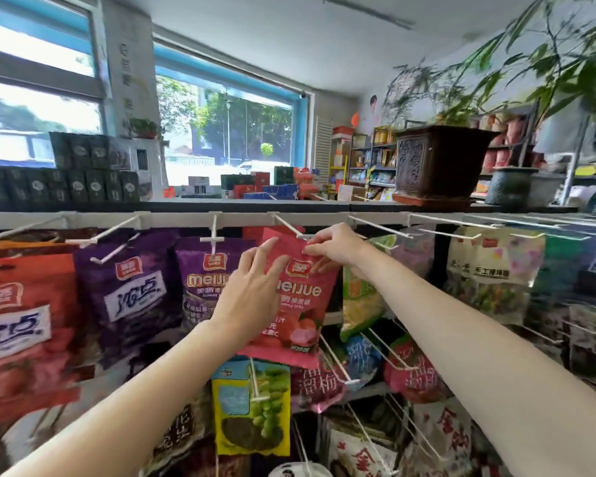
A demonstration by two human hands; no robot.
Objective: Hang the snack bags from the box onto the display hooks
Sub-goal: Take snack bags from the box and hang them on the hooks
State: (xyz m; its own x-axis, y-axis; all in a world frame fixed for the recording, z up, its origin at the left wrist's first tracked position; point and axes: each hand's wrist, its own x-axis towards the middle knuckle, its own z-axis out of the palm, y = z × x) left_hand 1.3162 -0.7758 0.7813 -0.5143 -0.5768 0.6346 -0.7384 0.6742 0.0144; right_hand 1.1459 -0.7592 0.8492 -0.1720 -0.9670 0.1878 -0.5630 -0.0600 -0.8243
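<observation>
Right hand (334, 247): pinching the top edge of one pink snack bag (300, 304), apparently to line its hole up with the tip of a white hook (289, 226). Left hand (252, 290): fingers spread flat on the bag's face, likely steadying it. Bag sits at the top rail, not yet hung. Neighbouring purple bags (203, 280): two visible. Box: not in view.

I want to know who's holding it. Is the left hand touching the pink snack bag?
Touching. The head view shows the left hand lying on the front of the pink snack bag, its fingers spread flat over the bag's left side, with no gap showing.
</observation>
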